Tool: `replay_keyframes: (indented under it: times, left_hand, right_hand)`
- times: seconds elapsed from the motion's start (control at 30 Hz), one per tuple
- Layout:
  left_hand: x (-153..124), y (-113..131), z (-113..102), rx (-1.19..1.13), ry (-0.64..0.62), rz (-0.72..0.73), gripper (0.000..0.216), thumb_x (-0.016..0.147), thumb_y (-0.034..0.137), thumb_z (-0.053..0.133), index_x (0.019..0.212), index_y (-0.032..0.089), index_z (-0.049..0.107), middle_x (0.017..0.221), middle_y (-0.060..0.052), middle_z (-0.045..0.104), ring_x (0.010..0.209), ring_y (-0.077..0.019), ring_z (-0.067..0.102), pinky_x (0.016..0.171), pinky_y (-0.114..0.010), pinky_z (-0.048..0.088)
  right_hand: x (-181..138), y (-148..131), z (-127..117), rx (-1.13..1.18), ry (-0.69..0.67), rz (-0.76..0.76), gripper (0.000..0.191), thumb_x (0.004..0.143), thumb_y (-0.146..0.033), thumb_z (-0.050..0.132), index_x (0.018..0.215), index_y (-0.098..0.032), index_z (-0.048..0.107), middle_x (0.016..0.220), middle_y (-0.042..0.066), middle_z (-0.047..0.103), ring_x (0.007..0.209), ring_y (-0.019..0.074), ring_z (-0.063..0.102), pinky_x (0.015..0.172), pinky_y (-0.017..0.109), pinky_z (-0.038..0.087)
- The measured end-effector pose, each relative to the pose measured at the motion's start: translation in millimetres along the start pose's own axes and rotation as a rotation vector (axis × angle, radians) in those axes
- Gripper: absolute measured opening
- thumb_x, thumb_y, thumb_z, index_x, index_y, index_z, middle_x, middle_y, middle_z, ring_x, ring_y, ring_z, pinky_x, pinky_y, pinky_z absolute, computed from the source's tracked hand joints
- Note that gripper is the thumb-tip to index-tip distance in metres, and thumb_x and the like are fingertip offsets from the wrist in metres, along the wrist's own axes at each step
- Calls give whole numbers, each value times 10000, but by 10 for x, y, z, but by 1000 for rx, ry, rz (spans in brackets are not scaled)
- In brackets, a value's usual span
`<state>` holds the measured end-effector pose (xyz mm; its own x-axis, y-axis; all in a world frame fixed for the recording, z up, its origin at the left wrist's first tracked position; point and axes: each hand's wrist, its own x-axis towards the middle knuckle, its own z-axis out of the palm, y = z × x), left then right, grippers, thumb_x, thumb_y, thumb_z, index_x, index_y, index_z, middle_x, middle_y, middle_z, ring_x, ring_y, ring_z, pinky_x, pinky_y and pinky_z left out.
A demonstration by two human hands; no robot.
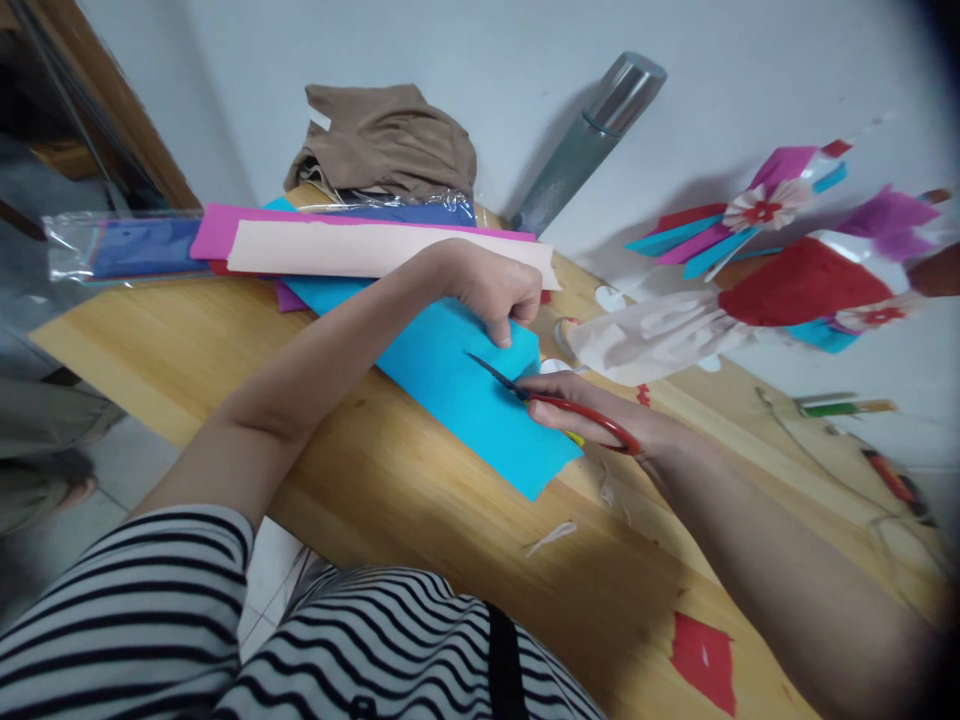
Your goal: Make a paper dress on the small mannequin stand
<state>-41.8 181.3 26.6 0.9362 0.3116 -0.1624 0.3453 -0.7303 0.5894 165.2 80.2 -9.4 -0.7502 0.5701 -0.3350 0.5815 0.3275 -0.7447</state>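
Observation:
A bright blue sheet of paper (480,400) lies slantwise on the wooden table, its right end ragged. My left hand (499,285) is closed, with curled fingers bearing down on the sheet's upper part. My right hand (574,390) grips a pair of scissors (600,420) with red handles. Their dark blades point left over the blue paper, close below my left fingertips; whether they cut into it I cannot tell. Behind my left wrist, a cream paper strip (322,248) rests on a magenta one (217,235).
Behind the papers are a brown cloth bundle (390,140) and a tall grey-green flask (585,145). Paper-dressed figures (802,285) stand at the right. A red paper scrap (703,655) and white string (551,537) lie on the table (390,480). Another person's leg (37,430) shows at left.

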Motion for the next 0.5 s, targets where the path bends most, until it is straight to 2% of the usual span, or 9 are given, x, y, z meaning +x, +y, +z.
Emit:
replay_keyframes:
  times: [0.13, 0.3, 0.5]
  left_hand:
    - [-15, 23, -5, -20, 11, -36, 131, 612, 154, 700, 535, 157, 594, 531, 0, 480, 685, -167, 436, 669, -299, 301]
    - [-26, 23, -2, -48, 12, -52, 106, 617, 125, 694, 561, 139, 605, 545, 1, 482, 717, -160, 412, 705, -301, 298]
    - [-27, 19, -1, 26, -3, -14, 145, 620, 135, 638, 534, 165, 525, 537, 25, 426, 623, -133, 372, 644, -293, 272]
  right_hand:
    - [8, 1, 20, 27, 27, 19, 655, 831, -858, 397, 672, -226, 337, 655, -48, 250, 597, 121, 259, 518, 275, 224]
    - [11, 9, 36, 50, 64, 3, 649, 838, -827, 452, 643, -224, 311, 652, -59, 216, 579, 96, 227, 513, 275, 198]
    - [-7, -8, 32, 56, 42, 10, 625, 857, -804, 457, 668, -224, 327, 646, -62, 237, 578, 92, 239, 512, 277, 197]
